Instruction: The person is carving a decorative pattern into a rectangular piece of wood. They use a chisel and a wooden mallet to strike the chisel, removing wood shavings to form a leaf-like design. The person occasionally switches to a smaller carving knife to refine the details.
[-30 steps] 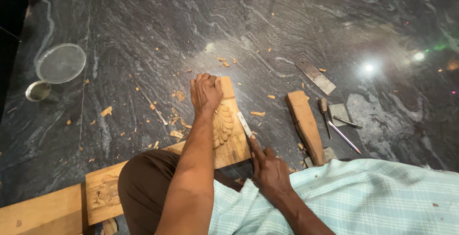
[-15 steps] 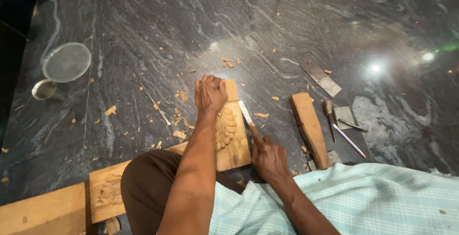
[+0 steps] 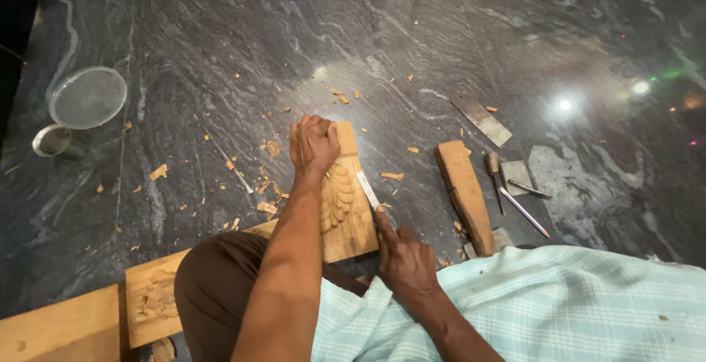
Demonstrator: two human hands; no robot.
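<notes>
Right hand (image 3: 404,263) with chisel (image 3: 368,189) slightly lower beside carved block (image 3: 346,207).

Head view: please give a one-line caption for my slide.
Left hand steadies a carved wooden panel; right hand holds a chisel.

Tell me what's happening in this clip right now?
A person sits on a dark stone floor carving a wooden block with a leaf-like relief. The left hand grips the block's far end, while the right hand holds a chisel at the block's right edge. Wood chips lie scattered around. A wooden mallet and a few metal tools lie to the right; a round sieve sits far left.
</notes>
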